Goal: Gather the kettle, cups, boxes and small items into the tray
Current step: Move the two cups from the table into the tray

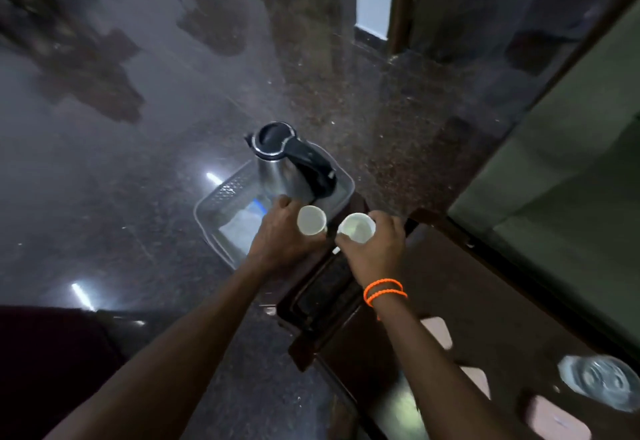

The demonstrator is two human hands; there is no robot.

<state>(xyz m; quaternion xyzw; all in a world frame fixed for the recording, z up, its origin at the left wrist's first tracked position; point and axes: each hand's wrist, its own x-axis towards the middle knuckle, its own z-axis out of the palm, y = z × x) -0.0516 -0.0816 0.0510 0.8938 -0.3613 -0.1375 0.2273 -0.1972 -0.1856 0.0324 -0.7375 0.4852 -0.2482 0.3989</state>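
A grey plastic tray [221, 193] sits on the dark polished floor. A steel kettle [277, 171] with a black lid and handle stands upright in its far end. My left hand [280, 235] grips a white cup [311, 220] over the tray's near right side. My right hand [375, 249], with orange bands at the wrist, grips a second white cup [357, 228] just right of the tray's edge, above the dark wooden table. Something pale with a blue mark lies on the tray's floor [247, 223].
A dark brown wooden table [450, 287] fills the lower right. On it lie pinkish small boxes [557, 419] and a clear glass ashtray [602, 386]. A green-grey surface [571, 179] runs along the right. A door frame [398, 6] stands at the back.
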